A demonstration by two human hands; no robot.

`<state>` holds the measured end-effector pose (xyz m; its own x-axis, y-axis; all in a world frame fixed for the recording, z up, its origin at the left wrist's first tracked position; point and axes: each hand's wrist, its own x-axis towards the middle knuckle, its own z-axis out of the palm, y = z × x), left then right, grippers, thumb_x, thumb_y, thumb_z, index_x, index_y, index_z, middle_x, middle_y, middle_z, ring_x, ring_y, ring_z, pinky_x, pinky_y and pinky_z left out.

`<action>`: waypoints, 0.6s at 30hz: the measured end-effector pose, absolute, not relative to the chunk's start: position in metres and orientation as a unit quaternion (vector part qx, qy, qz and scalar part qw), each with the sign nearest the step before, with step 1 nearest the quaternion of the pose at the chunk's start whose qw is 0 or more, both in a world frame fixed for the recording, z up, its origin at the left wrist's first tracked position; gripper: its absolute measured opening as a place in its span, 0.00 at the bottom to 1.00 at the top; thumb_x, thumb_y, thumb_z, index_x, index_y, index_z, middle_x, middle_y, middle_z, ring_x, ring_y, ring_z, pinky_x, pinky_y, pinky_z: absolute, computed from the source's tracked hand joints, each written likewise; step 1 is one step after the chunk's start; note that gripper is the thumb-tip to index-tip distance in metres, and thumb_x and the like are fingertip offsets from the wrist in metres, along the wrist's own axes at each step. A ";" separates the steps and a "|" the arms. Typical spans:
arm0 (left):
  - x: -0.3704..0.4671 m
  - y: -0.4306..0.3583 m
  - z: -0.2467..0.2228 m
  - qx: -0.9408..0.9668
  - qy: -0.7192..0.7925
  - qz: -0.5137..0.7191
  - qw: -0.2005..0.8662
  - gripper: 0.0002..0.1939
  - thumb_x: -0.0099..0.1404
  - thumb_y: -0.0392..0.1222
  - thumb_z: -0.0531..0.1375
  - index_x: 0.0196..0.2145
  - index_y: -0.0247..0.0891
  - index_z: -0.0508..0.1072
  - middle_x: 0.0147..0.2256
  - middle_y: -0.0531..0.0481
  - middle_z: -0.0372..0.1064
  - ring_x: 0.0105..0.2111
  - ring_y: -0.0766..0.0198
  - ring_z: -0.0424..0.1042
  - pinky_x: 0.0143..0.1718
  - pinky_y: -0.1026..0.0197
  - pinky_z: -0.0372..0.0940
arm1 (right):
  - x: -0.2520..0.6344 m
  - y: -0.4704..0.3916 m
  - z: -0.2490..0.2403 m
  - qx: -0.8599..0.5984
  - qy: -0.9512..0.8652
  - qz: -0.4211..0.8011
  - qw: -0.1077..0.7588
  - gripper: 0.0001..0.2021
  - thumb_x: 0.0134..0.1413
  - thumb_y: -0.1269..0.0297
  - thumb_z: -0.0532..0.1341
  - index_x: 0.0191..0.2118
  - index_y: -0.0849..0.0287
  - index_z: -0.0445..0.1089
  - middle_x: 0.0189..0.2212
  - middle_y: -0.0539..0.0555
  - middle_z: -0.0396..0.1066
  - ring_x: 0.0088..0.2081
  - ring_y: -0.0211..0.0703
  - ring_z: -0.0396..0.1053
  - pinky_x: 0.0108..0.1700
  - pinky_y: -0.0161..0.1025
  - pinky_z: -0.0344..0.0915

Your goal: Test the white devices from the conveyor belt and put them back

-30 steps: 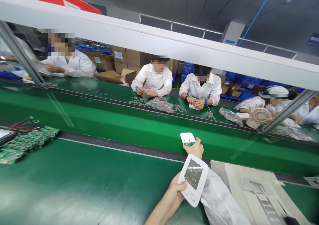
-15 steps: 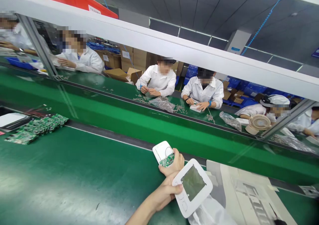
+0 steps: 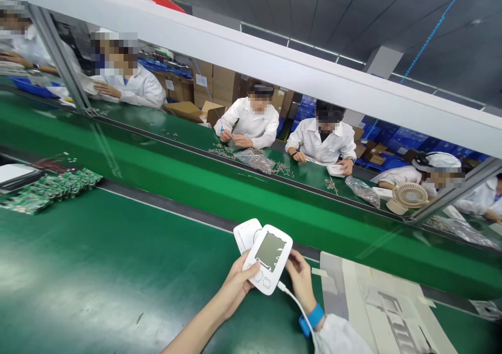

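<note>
My left hand (image 3: 235,283) grips a white handheld unit with a grey display (image 3: 270,252), thumb on its front beside the buttons. A white cable (image 3: 294,297) runs from the unit's lower edge down past my right wrist. Behind the unit, a white housing (image 3: 245,233) shows its upper part and a sliver of green circuit board; the remainder is covered. My right hand (image 3: 301,273), with a blue wrist strap, is at the unit's right edge, its fingers curled behind. The fingertips are out of sight, so what they hold cannot be made out.
Green circuit boards (image 3: 58,186) lie in a row at the left, near a white panel (image 3: 18,175). A taped sheet (image 3: 364,296) covers the bench at the right. Across the green divider (image 3: 164,186), people in white coats work beside small metal parts and a fan (image 3: 410,194).
The display unit has moved left and up and now overlaps the housing, hiding most of its circuit board. My right hand has shifted right, its wrist strap and the cable coming into view.
</note>
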<state>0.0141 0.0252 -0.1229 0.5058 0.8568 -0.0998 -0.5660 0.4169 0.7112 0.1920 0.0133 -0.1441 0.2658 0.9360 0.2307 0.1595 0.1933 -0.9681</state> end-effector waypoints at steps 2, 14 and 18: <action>0.014 0.026 -0.124 0.335 0.258 0.447 0.788 0.23 0.59 0.43 0.60 0.51 0.36 0.63 0.43 0.40 0.68 0.38 0.56 0.69 0.37 0.59 0.65 | 0.205 0.008 -0.139 -0.501 -0.449 0.447 0.589 0.12 0.53 0.57 0.57 0.27 0.59 0.71 0.26 0.54 0.71 0.32 0.44 0.67 0.39 0.41 0.62; 0.022 0.025 -0.135 0.424 0.314 0.487 0.696 0.22 0.59 0.45 0.59 0.50 0.34 0.63 0.44 0.42 0.67 0.42 0.55 0.68 0.40 0.59 0.64 | 0.215 0.007 -0.135 -0.468 -0.540 0.559 0.421 0.09 0.41 0.62 0.67 0.28 0.62 0.73 0.19 0.52 0.72 0.23 0.39 0.67 0.29 0.37 0.62; 0.022 0.026 -0.135 0.435 0.329 0.491 0.679 0.19 0.61 0.44 0.58 0.48 0.34 0.63 0.42 0.43 0.68 0.38 0.59 0.68 0.38 0.61 0.63 | 0.215 0.006 -0.137 -0.485 -0.549 0.549 0.402 0.10 0.46 0.60 0.64 0.29 0.62 0.72 0.17 0.51 0.71 0.20 0.38 0.66 0.28 0.36 0.62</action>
